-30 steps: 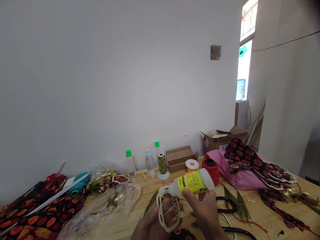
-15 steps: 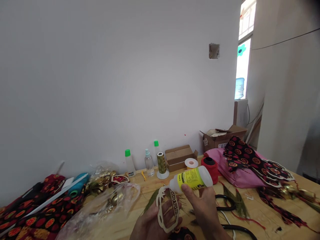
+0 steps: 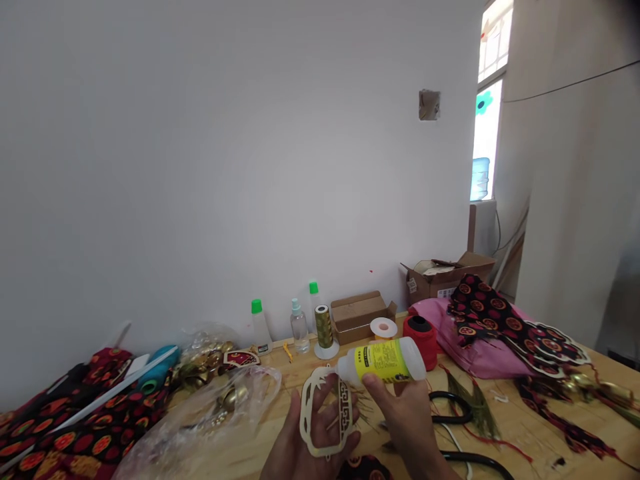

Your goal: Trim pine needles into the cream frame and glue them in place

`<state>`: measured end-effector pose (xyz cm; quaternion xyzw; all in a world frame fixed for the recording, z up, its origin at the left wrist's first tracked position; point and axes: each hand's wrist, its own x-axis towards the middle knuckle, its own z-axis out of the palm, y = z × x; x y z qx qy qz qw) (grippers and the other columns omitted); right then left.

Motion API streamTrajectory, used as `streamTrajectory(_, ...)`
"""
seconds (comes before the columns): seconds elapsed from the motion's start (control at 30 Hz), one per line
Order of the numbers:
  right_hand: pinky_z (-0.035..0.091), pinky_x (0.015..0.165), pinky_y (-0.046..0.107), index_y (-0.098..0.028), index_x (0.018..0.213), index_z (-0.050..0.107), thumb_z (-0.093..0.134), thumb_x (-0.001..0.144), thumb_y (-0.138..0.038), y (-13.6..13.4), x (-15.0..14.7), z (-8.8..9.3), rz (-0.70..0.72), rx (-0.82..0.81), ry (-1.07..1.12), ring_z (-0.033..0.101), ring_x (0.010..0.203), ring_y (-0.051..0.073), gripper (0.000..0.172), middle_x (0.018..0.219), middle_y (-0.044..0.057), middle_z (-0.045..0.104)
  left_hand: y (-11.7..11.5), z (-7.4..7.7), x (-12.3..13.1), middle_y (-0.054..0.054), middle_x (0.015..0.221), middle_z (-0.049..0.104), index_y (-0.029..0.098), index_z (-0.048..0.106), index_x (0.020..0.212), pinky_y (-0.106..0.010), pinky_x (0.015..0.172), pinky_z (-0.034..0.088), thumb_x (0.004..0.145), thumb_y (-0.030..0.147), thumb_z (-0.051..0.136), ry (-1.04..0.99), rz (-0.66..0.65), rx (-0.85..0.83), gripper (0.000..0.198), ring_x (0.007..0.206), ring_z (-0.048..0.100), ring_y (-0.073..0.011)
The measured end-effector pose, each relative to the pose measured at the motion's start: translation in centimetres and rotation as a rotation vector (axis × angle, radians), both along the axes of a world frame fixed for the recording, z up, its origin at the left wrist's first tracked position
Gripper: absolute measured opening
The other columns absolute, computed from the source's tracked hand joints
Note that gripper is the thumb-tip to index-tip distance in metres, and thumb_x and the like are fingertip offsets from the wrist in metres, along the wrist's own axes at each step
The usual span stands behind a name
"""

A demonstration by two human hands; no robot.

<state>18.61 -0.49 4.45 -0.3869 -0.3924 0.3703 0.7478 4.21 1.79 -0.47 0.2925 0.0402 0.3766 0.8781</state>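
My left hand [image 3: 290,440] holds up a pale cut-out wooden frame [image 3: 306,427], palm behind it and fingers showing through its opening. The frame has leaf shapes at its top and a fretwork pattern down its right side. In my right hand [image 3: 407,420] is a white glue bottle [image 3: 383,360] with a yellow label, tipped on its side. Its nozzle end points left at the frame's upper right edge; whether they touch I cannot tell. Beneath my right hand lie black-handled scissors [image 3: 453,407], their blades partly hidden.
Along the wall stand green-capped bottles [image 3: 260,327], a spray bottle [image 3: 299,327], a thread cone [image 3: 324,330], a red spool [image 3: 421,340] and cardboard boxes [image 3: 360,317]. Left are patterned fabric [image 3: 90,433] and a plastic bag [image 3: 200,413]; right, pink cloth [image 3: 470,347] and green tassels [image 3: 475,400].
My left hand has turned the wooden frame to face me more squarely and shifted it slightly left. The glue bottle stays tipped in my right hand, almost unmoved.
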Motion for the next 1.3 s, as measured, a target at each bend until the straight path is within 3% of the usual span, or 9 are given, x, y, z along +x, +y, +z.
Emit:
streamTrajectory(0.13, 0.052, 0.066, 0.033, -0.013, 0.078, 0.068, 0.068, 0.058, -0.027, 0.0, 0.0, 0.1, -0.068, 0.027, -0.005, 0.066, 0.068, 0.023, 0.025, 0.07, 0.009, 0.072, 0.0, 0.4, -0.2, -0.01, 0.104, 0.064, 0.018, 0.056, 0.109, -0.039, 0.086, 0.036, 0.082, 0.045, 0.03, 0.01, 0.051, -0.035, 0.047, 0.097, 0.056, -0.0223)
streamTrajectory(0.4, 0.053, 0.058, 0.03, -0.013, 0.079, 0.068, 0.069, 0.056, -0.027, -0.4, 0.2, -0.3, -0.065, 0.022, -0.102, 0.065, 0.06, 0.023, 0.026, 0.065, 0.008, 0.071, -0.3, 0.7, -0.1, -0.009, 0.101, 0.066, 0.017, 0.061, 0.103, -0.037, 0.088, 0.033, 0.077, 0.044, 0.043, 0.0, 0.034, -0.099, 0.041, 0.098, 0.055, -0.0224)
streamTrajectory(0.77, 0.053, 0.056, 0.026, -0.014, 0.079, 0.067, 0.067, 0.058, -0.026, -0.4, 0.2, 0.1, -0.061, 0.053, -0.07, 0.065, 0.058, 0.02, 0.024, 0.064, 0.006, 0.071, -0.5, 0.7, 0.3, -0.013, 0.1, 0.065, 0.016, 0.057, 0.108, -0.037, 0.087, 0.032, 0.08, 0.041, 0.038, 0.046, 0.007, -0.05, 0.043, 0.096, 0.056, -0.0255)
streamTrajectory(1.0, 0.054, 0.055, 0.029, -0.013, 0.071, 0.066, 0.067, 0.058, -0.031, -0.3, 0.3, -0.4, -0.07, 0.012, -0.169, 0.066, 0.061, 0.023, 0.022, 0.063, 0.008, 0.07, -0.8, 1.5, 0.3, -0.014, 0.098, 0.064, 0.017, 0.058, 0.106, -0.035, 0.086, 0.032, 0.081, 0.039, 0.036, 0.025, -0.01, -0.056, 0.041, 0.101, 0.053, -0.0254)
streamTrajectory(1.3, 0.054, 0.054, 0.031, -0.013, 0.072, 0.064, 0.067, 0.058, -0.034, -0.4, 0.3, -0.6, -0.032, 0.029, -0.203, 0.066, 0.065, 0.027, 0.025, 0.064, 0.011, 0.07, -0.7, 1.2, 0.2, -0.012, 0.093, 0.065, 0.017, 0.06, 0.104, -0.035, 0.086, 0.032, 0.081, 0.036, 0.035, 0.018, -0.022, -0.058, 0.039, 0.1, 0.054, -0.0248)
